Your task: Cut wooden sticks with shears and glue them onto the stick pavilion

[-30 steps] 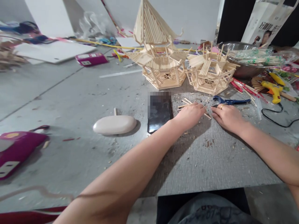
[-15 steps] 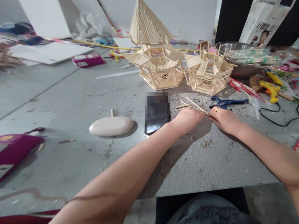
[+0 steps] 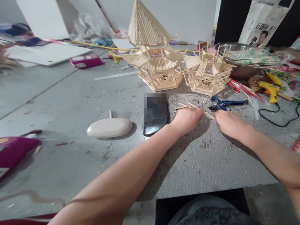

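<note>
A thin wooden stick (image 3: 209,116) slants between my two hands, low over the table. My left hand (image 3: 187,120) is closed, pinching it along its length, and its upper end sticks out behind the fingers. At the stick's lower right end are the closed fingers of my right hand (image 3: 229,124), their tips partly hidden. Blue cutters (image 3: 219,102) lie just behind my right hand, which covers part of them. Several short sticks (image 3: 181,107) rest beyond my left hand. A black phone (image 3: 156,117) lies left of that hand.
Two stick-built pavilion models, a tall one (image 3: 161,64) and a lower one (image 3: 206,73), stand behind. A metal bowl (image 3: 241,72) of bagged sticks and a yellow glue gun (image 3: 270,90) are at right. Left are a pale oval case (image 3: 110,127) and a purple object (image 3: 16,153).
My hands have moved apart, the right one shifting slightly right. More of the stick now shows between them, and less beyond my left hand. The view has shifted slightly.
</note>
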Demonstrator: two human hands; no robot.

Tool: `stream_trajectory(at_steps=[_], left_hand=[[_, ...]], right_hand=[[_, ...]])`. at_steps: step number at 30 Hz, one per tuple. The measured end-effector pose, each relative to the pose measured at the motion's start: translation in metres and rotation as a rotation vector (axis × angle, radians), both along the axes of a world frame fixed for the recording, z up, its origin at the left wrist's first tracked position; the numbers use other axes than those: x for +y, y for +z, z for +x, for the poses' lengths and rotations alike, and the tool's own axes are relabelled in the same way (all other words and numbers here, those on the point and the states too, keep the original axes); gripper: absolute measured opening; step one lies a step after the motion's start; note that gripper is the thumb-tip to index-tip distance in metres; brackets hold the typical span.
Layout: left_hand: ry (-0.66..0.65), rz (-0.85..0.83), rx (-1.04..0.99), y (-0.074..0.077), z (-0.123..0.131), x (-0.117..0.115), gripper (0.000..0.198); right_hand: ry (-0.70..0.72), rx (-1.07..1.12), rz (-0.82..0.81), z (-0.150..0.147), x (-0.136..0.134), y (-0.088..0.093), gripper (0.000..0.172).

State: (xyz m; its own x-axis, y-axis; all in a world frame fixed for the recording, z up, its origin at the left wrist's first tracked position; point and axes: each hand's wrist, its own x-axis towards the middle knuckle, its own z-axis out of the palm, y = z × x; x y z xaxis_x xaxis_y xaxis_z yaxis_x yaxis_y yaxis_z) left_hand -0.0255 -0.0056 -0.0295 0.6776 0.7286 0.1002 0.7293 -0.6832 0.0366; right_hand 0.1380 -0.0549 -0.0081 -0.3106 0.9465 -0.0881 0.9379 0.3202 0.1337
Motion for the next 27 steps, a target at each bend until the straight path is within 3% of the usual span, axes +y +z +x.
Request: stream_trajectory(at_steps=[10, 16, 19, 24, 27], left_hand=[[-0.132, 0.003, -0.123, -0.004, -0.002, 0.003, 0.026], [0.035, 0.003, -0.519, -0.001, -0.002, 0.003, 0.025], [0.152, -0.230, -0.759, 0.003, 0.002, 0.001, 0.027], [0.312, -0.922, -1.218, 0.009, 0.011, -0.006, 0.021], [0.337, -1.091, -1.340, 0.011, 0.014, -0.010, 0.018]], right_hand=[[-0.060, 0.021, 0.014, 0.001, 0.006, -0.003, 0.024], [-0.119, 0.176, -0.062, 0.013, 0.008, 0.006, 0.017], [-0.167, 0.367, -0.055, 0.019, 0.011, 0.007, 0.014], [-0.154, 0.670, -0.094, 0.016, 0.013, 0.004, 0.015], [-0.126, 0.787, -0.110, 0.011, 0.011, 0.002, 0.015]])
